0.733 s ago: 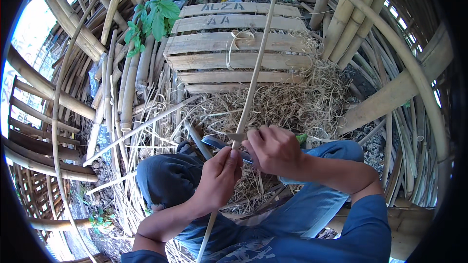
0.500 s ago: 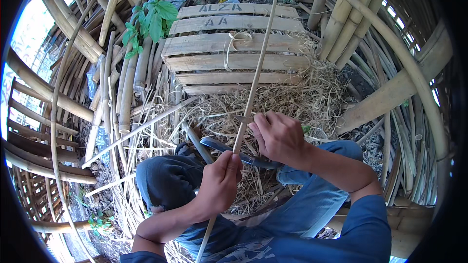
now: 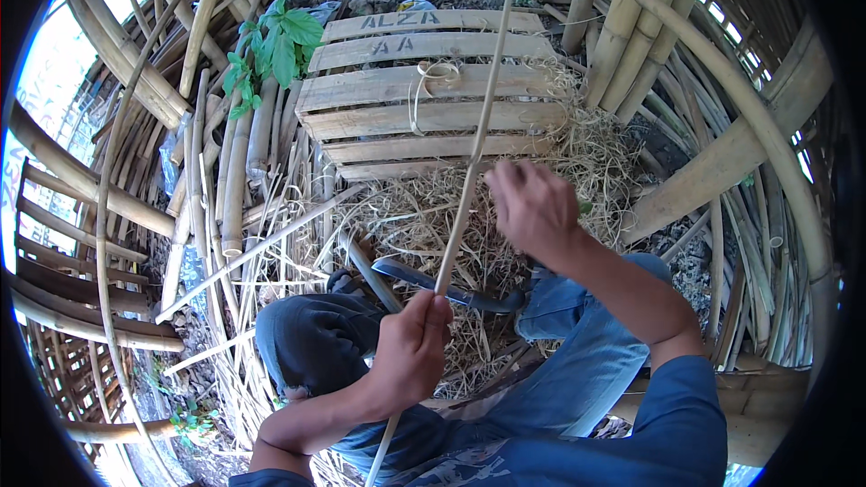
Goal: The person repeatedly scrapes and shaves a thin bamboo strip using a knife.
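My left hand [image 3: 413,343] is closed around a long, pale bamboo strip [image 3: 465,198], which slants up and away from my lap toward the wooden slatted crate. My right hand [image 3: 534,207] is slightly blurred, its fingers pinched at the strip's right side. Between them sits a small, dark flat blade [image 3: 487,166], mostly hidden by the fingers and touching or nearly touching the strip. A long, dark curved tool, like a machete [image 3: 451,290], lies between my knees, beneath the strip.
Curly bamboo shavings [image 3: 415,212] heap before the slatted wooden crate [image 3: 397,86], where a loose curl rests. Cut bamboo poles [image 3: 239,180] and thin strips lie to the left, beside a green plant [image 3: 280,41]. Thick bamboo posts [image 3: 645,27] and bundled strips stand at the right.
My right hand has moved up and away along the strip, with the small blade, from near my left hand. My left hand keeps its hold with little movement.
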A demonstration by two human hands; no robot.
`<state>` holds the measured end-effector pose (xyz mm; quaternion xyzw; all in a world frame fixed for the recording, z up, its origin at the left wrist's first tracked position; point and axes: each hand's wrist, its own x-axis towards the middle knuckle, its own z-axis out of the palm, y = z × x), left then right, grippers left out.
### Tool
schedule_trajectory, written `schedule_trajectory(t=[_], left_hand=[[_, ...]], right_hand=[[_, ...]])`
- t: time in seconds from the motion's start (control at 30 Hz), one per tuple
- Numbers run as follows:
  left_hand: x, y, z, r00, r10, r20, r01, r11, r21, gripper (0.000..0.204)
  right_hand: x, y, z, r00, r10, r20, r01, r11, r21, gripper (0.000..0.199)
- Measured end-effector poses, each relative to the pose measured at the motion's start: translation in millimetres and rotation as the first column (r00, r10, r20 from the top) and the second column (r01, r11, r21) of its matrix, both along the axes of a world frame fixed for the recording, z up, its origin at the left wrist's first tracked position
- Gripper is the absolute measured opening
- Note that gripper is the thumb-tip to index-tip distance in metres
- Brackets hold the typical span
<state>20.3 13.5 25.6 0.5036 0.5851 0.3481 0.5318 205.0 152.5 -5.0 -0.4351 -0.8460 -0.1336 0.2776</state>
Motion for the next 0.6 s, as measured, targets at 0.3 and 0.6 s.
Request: schedule_trajectory(t=[0.3,0.6], left_hand=[[-4,-17,-6,0.994,-0.099,-0.042,0.1,0.995,0.009,0.022],[-17,-34,-14,0.973,-0.188,-0.135,0.203,0.973,0.111,0.02]], right_hand=[[37,42,-3,0.993,-0.117,-0.024,0.118,0.992,0.035,0.023],[55,60,-6,0.981,-0.194,0.01,0.194,0.981,0.018,0.027]])
